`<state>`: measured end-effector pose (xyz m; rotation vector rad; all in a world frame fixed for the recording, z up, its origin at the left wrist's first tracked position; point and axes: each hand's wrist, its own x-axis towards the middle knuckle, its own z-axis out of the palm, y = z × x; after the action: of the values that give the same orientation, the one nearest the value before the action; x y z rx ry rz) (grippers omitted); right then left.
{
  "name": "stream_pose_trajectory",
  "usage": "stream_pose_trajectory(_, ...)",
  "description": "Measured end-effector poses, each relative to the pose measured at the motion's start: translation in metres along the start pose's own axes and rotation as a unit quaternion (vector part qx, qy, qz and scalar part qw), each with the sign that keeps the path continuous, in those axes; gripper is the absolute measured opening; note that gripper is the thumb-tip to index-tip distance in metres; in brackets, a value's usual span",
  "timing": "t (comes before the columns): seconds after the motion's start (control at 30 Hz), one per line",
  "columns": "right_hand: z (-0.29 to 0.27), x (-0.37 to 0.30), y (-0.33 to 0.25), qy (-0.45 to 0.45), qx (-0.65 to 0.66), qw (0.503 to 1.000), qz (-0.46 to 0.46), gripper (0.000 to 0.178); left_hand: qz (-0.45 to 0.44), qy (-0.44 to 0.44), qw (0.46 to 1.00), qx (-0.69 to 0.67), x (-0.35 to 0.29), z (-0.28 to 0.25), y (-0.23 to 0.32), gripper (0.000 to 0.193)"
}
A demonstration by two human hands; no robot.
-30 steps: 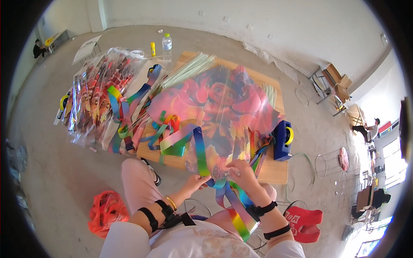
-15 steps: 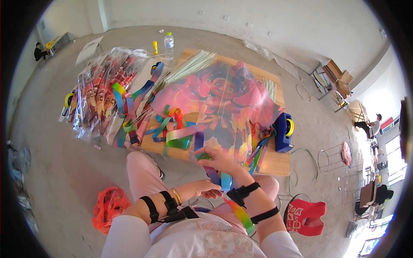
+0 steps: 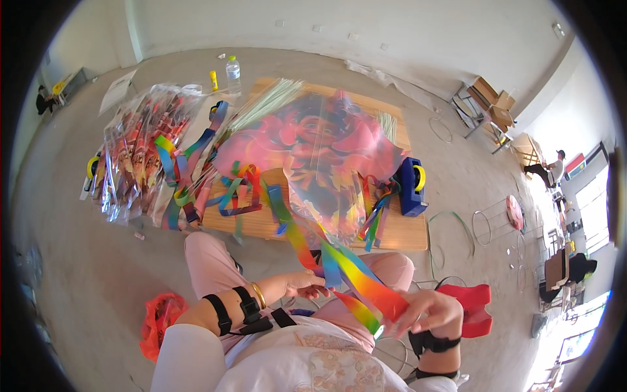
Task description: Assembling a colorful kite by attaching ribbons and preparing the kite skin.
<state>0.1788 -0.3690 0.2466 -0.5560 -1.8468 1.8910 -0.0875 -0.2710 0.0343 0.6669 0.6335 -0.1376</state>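
Both hands are on the rainbow ribbons down over the lap — the left hand pinches 1 strip near its upper end, the right hand closes its fingers on the red-orange tail lower down. The ribbons trail off a pink printed kite lying on the wooden board, with a blue tape dispenser just beside it.

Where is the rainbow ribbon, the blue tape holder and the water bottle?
rainbow ribbon (image 3: 366, 281), head view, its middle stretch.
blue tape holder (image 3: 410, 187), head view, its side.
water bottle (image 3: 233, 69), head view, its body.
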Motion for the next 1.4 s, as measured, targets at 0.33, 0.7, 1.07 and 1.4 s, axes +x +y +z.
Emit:
stream_pose_trajectory(0.33,0.113,-0.185,0.083,0.138,-0.135,0.786,0.587,0.027,0.002,-0.039,0.995,-0.089,0.002,-0.015,-0.023,0.029)
stream_pose_trajectory(0.7,0.052,-0.033,0.109,0.397,-0.166,0.862,0.267,0.033,-0.025,-0.048,0.986,-0.160,-0.014,0.007,-0.023,0.029)
stream_pose_trajectory(1.07,0.046,0.064,0.161,0.361,0.413,0.835,0.038,0.053,-0.092,-0.044,0.989,0.105,-0.018,0.027,-0.042,0.044)
stream_pose_trajectory(1.4,0.078,0.023,0.115,0.200,0.263,0.938,0.101,0.051,0.129,0.108,0.833,0.527,-0.020,0.060,-0.019,0.028)
